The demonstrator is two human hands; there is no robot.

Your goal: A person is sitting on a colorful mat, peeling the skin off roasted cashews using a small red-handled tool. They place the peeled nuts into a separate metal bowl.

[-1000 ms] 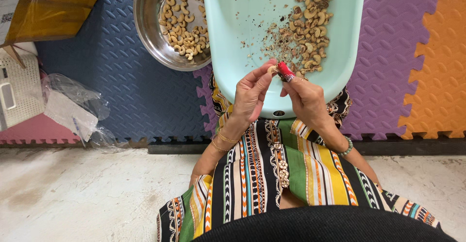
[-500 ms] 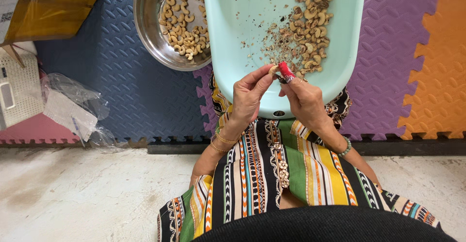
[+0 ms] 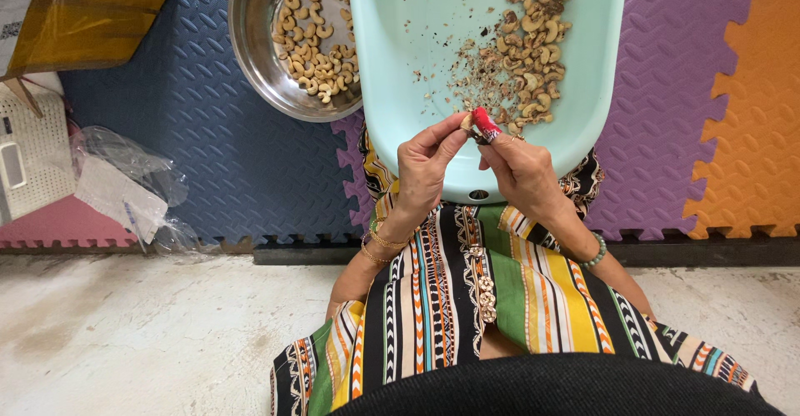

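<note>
left hand [image 3: 423,166] fingers pinched shut on a cashew [image 3: 467,122], right hand [image 3: 521,168] gripping a red-handled tool [image 3: 485,124] right against it, mid-frame over the mint tray [image 3: 417,66]

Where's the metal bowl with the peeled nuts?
In the head view, the metal bowl sits upper left on the blue foam mat, touching the left rim of the pale green tray, beyond the left hand.
</note>
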